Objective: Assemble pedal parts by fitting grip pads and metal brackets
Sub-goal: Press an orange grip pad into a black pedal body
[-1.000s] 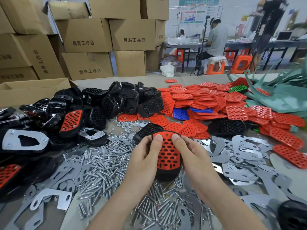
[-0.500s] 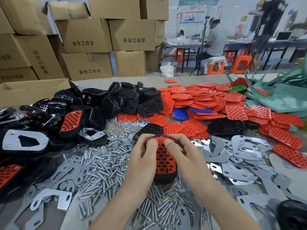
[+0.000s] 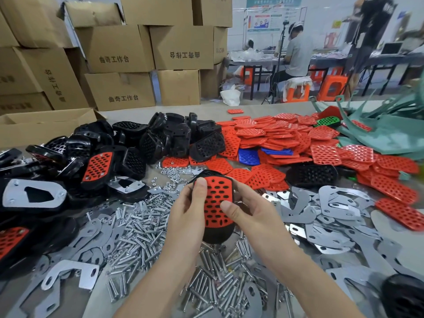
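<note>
Thumb of right hand [image 3: 254, 218] slid down grip pad [image 3: 215, 198].

Position: worn on the head, above the near edge of the table [image 3: 263, 109].
Facing: forward and down, past stacked boxes [image 3: 119, 49] to a far work area.
Nearness: close to the left hand [image 3: 188, 216] and right hand [image 3: 252, 219], both gripping a pedal [image 3: 215, 203] at centre.
Lens: wide, bowing the edges.

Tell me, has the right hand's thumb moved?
Yes: the thumb of the right hand slid down the red holed grip pad toward the person, away from the blue grip pad.
</note>
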A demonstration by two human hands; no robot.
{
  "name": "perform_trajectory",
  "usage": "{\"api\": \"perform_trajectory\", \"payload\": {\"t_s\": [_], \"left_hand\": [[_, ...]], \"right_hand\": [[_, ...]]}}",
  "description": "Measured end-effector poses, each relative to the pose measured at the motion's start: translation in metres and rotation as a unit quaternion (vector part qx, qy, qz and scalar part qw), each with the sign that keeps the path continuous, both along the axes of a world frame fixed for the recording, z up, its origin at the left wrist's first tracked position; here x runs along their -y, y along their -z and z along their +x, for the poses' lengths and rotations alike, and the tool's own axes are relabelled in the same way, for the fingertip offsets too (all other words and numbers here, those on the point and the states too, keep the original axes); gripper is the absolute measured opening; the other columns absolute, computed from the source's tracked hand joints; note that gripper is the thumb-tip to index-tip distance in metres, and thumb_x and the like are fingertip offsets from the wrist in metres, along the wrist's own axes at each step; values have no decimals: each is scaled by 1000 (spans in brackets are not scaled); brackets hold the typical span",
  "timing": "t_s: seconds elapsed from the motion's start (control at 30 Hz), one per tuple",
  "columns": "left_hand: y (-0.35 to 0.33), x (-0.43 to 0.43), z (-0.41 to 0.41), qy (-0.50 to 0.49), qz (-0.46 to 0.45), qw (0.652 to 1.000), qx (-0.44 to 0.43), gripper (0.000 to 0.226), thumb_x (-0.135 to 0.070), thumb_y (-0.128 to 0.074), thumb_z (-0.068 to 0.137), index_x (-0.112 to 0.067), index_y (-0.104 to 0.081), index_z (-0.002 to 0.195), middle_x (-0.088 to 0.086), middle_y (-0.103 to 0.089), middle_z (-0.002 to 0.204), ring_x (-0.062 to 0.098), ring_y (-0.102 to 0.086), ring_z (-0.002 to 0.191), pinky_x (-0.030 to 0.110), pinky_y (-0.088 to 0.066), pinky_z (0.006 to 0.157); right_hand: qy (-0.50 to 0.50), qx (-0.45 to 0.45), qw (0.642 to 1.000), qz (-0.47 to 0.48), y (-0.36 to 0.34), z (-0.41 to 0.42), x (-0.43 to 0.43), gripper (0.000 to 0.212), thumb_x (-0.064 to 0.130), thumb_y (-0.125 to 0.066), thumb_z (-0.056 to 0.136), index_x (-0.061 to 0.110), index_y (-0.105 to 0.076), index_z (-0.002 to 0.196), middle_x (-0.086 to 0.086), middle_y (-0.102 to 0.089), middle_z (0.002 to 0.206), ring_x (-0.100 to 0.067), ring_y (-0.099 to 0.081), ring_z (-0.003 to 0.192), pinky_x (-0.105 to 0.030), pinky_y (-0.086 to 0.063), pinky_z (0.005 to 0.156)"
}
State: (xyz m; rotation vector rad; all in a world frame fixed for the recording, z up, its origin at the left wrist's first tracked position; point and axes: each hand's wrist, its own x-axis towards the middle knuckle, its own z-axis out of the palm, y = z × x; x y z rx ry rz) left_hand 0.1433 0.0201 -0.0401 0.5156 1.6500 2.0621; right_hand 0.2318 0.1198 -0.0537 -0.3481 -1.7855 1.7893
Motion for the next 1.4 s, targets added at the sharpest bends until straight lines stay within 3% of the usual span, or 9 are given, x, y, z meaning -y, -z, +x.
{"api": "perform_trajectory", "payload": {"t_s": [0.2, 0.37, 0.53, 0.67, 0.77, 0.93, 1.1, 1.27, 1.4], "left_hand": [[0, -1, 4, 82, -29, 995, -53, 39, -63, -55, 82, -35, -76, 99, -9, -79, 95, 9, -76, 87, 12, -51, 55], [3, -3, 4, 59, -9, 995, -78, 37, -52, -55, 88, -25, -74, 104, -5, -79, 96, 10, -75, 90, 19, -58, 70], [7, -1, -2, 26, 23, 999, -34, 31, -56, -58, 88, -35, -77, 100, 0, -79, 100, 15, -76, 93, 24, -59, 68], [7, -2, -3, 56, 17, 997, -54, 35, -59, -61, 82, -33, -76, 100, -1, -79, 101, 13, -75, 94, 20, -57, 74], [7, -5, 1, 87, -6, 991, -99, 36, -50, -65, 81, -25, -72, 106, -6, -78, 101, 9, -74, 94, 16, -55, 76], [7, -5, 4, 99, -44, 981, -162, 23, -23, -64, 96, -31, -64, 117, -16, -75, 108, 3, -70, 103, 24, -52, 90], [9, -2, -2, 90, -34, 979, -178, 37, -6, -53, 103, -30, -59, 131, -17, -72, 118, 1, -65, 114, 25, -53, 98], [7, 0, -5, 129, -45, 979, -148, 42, -20, -51, 98, -53, -63, 121, -15, -72, 119, 3, -66, 114, 23, -53, 89], [8, -2, -8, 122, -23, 987, -103, 41, -18, -51, 95, -47, -70, 117, -7, -74, 118, 12, -68, 114, 30, -55, 93]], "right_hand": [[79, -3, 997, -2, 2, 3, -10, 37, 10, -64, 101, 43, -73, 114, -10, -73, 108, -21, -71, 102, -30, -58, 90], [96, -6, 995, 28, 1, 0, -5, 42, 7, -63, 101, 41, -65, 126, 1, -76, 100, -2, -71, 93, -13, -53, 79], [38, 32, 998, 44, 1, 2, -3, 25, 15, -67, 100, 32, -72, 117, 10, -78, 109, -6, -71, 106, -24, -55, 96], [59, 38, 997, 26, 0, 5, -6, 22, 9, -63, 101, 26, -75, 103, 7, -79, 101, -6, -72, 97, -18, -53, 85], [99, 26, 995, -9, 0, 6, -12, 25, 4, -59, 102, 23, -75, 102, 1, -80, 101, -20, -74, 101, -32, -57, 92], [100, 25, 995, -12, -2, 8, -14, 27, 3, -57, 104, 23, -76, 108, 5, -80, 102, -16, -75, 102, -30, -56, 94], [32, 24, 999, -5, -2, 8, -14, 40, 2, -55, 104, 34, -75, 116, 10, -78, 112, -8, -71, 110, -20, -55, 93], [-5, -13, 999, -52, -3, 9, -20, 40, 12, -60, 95, 41, -75, 119, 1, -77, 121, -18, -70, 119, -37, -51, 105], [-2, -15, 999, -50, -2, 9, -21, 40, 16, -63, 91, 44, -76, 116, 3, -77, 119, -15, -71, 116, -25, -55, 99]]}}
